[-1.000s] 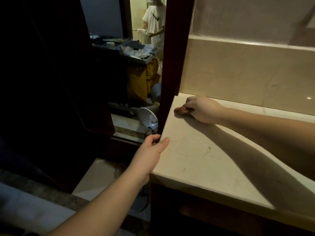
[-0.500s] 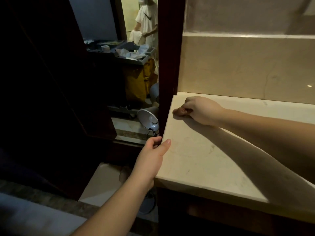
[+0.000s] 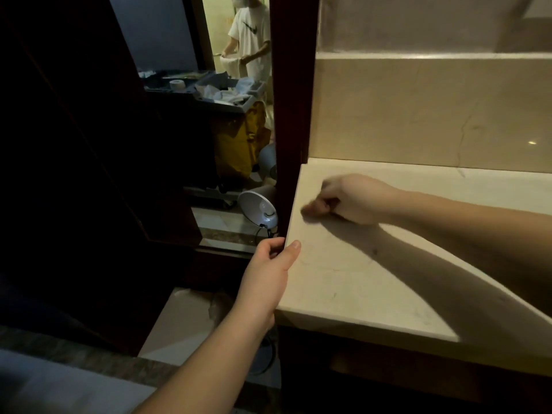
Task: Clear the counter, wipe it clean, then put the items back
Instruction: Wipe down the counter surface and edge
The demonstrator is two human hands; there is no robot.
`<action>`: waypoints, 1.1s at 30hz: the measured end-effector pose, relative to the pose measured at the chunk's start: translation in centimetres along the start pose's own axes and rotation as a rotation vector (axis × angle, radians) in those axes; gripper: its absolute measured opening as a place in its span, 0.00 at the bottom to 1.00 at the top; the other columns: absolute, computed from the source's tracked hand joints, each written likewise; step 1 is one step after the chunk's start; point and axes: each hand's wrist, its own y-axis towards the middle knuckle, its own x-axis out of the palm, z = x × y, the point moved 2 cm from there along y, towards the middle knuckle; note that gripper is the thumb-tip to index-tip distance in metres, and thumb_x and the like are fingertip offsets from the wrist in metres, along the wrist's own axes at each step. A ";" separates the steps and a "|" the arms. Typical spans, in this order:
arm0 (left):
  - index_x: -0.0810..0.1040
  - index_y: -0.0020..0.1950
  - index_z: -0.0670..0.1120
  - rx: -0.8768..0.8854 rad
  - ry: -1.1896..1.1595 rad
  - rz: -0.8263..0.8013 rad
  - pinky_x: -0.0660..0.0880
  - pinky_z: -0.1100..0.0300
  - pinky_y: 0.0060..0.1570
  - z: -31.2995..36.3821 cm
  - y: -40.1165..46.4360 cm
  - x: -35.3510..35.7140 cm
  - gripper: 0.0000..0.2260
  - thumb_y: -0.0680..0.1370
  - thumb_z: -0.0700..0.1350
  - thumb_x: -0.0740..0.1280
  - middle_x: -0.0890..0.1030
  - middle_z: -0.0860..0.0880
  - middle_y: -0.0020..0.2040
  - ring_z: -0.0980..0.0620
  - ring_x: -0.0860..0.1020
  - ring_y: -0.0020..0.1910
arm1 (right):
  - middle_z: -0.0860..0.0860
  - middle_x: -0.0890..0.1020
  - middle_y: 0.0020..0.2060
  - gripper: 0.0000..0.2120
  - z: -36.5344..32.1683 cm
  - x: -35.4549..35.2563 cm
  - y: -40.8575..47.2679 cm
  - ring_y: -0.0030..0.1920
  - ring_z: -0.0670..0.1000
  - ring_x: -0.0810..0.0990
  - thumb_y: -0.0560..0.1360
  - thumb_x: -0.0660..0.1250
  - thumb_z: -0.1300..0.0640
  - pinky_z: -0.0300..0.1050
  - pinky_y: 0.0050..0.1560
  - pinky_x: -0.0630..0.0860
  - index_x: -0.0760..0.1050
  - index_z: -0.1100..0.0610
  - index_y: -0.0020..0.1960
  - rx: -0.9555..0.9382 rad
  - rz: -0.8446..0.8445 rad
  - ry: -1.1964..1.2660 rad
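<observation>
The beige marble counter (image 3: 373, 294) fills the right half of the view, and its visible top is bare. My left hand (image 3: 265, 279) grips the counter's left edge, thumb lying on top and fingers curled round the side. My right hand (image 3: 355, 198) is a fist resting on the counter near its back left corner, thumb pointing left. It is blurred, and I see no cloth or other item in it.
A dark wooden post (image 3: 291, 115) rises at the counter's back left corner, with a marble wall (image 3: 418, 115) behind. Left of the counter, lower down, sits a white round lamp (image 3: 260, 209) with a cord. Beyond it stand a housekeeping cart (image 3: 209, 88), its yellow bag (image 3: 239, 138) and a person (image 3: 251, 34).
My right fist has slid a little toward me and to the right on the counter and is now blurred. My left hand keeps its grip on the edge.
</observation>
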 end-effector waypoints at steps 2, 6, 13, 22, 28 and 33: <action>0.77 0.58 0.52 -0.002 -0.001 0.005 0.79 0.47 0.53 0.1 -0.1 0.1 0.13 0.75 0.53 0.70 0.83 0.49 0.52 0.49 0.82 0.50 | 0.53 0.79 0.49 0.08 1.1 0.3 3.2 0.52 0.58 0.77 0.75 0.64 0.59 0.48 0.50 0.73 0.81 0.54 0.51 0.092 0.056 -0.042; 0.77 0.61 0.50 -0.033 -0.036 -0.016 0.79 0.50 0.51 0.1 -0.7 -0.2 0.13 0.78 0.49 0.69 0.84 0.48 0.52 0.49 0.83 0.50 | 0.56 0.77 0.49 0.08 -0.3 0.6 3.4 0.52 0.59 0.77 0.77 0.63 0.56 0.48 0.46 0.70 0.80 0.57 0.50 0.071 0.063 -0.129; 0.74 0.68 0.56 0.060 0.003 -0.029 0.78 0.55 0.55 -0.9 -2.5 -0.5 0.17 0.79 0.49 0.66 0.81 0.55 0.59 0.55 0.81 0.54 | 0.53 0.74 0.49 0.10 -1.9 1.0 -0.4 0.53 0.58 0.76 0.80 0.59 0.52 0.49 0.43 0.72 0.76 0.55 0.53 -0.072 0.052 -0.300; 0.72 0.70 0.58 0.128 0.121 -0.033 0.76 0.55 0.59 -0.2 -2.8 -0.9 0.18 0.79 0.51 0.65 0.76 0.56 0.64 0.58 0.78 0.58 | 0.54 0.76 0.49 0.11 -3.9 0.9 -2.3 0.51 0.56 0.76 0.78 0.60 0.55 0.50 0.47 0.72 0.79 0.57 0.53 -0.091 0.031 -0.147; 0.71 0.71 0.58 0.118 0.175 -0.045 0.74 0.52 0.63 0.0 -2.9 -0.9 0.19 0.79 0.52 0.65 0.74 0.56 0.66 0.56 0.76 0.60 | 0.55 0.77 0.50 0.08 -3.5 0.7 0.6 0.53 0.58 0.76 0.78 0.62 0.58 0.47 0.45 0.67 0.79 0.58 0.52 0.017 0.029 -0.110; 0.68 0.73 0.56 0.121 0.229 -0.085 0.69 0.61 0.61 0.6 -3.4 -1.3 0.21 0.80 0.52 0.64 0.72 0.56 0.69 0.58 0.72 0.64 | 0.55 0.77 0.49 0.08 -5.5 1.1 -0.8 0.51 0.56 0.76 0.77 0.64 0.59 0.45 0.46 0.67 0.80 0.58 0.53 0.004 0.039 -0.022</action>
